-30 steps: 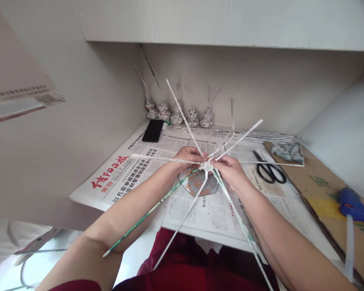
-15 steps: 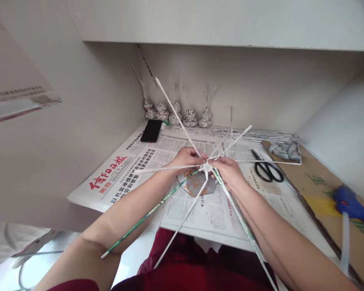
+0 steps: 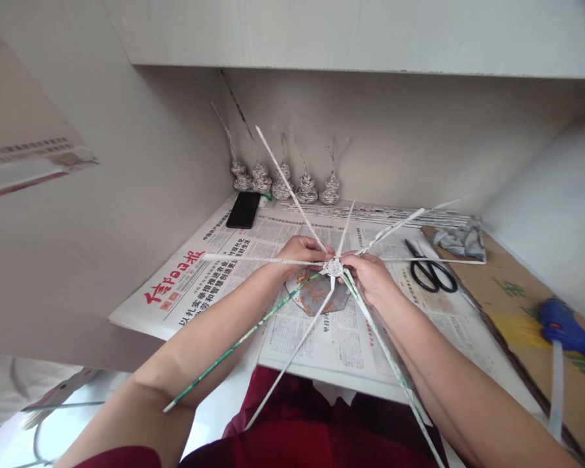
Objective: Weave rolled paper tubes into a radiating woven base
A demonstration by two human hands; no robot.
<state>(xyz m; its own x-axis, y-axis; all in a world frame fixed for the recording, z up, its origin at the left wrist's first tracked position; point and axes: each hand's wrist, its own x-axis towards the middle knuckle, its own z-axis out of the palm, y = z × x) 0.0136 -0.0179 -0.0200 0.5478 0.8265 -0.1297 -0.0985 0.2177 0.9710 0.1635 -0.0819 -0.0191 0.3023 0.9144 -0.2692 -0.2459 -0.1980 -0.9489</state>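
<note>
Both hands meet at the woven hub (image 3: 333, 267), lifted just above the newspaper (image 3: 292, 325) mid-tabletop. Left hand (image 3: 302, 250) pinches it from the left, right hand (image 3: 368, 276) grips from the right, equally close. Paper rods (image 3: 292, 195) fan outward all round; exact finger hold looks hidden, I think.

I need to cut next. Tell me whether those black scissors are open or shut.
Shut. The scissors lie flat on the newspaper with both blades together in one line and the handle loops side by side.
</note>
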